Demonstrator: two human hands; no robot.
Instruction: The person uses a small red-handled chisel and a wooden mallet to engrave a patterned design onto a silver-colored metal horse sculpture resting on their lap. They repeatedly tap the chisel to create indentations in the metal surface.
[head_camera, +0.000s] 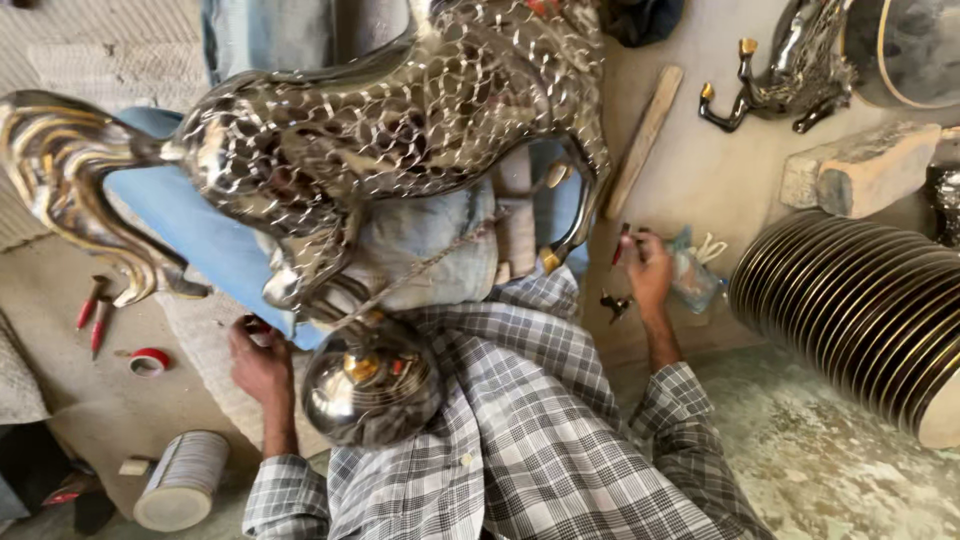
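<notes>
**Big metal horse rests across the lap**

The polished metal horse (400, 120) lies at twelve o'clock, looking heavy, rigid and slick; its legs and round base (370, 385) seem the surest holds. The left hand (258, 362) curls against the base's nine o'clock side. The right hand (648, 270) pinches a small red-handled tool (620, 243) at three o'clock.

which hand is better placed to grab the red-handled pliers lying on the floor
Probably the left hand: it is by the statue's round base, on the same side as the pliers. The right hand is across the body, already holding a small tool.
</notes>
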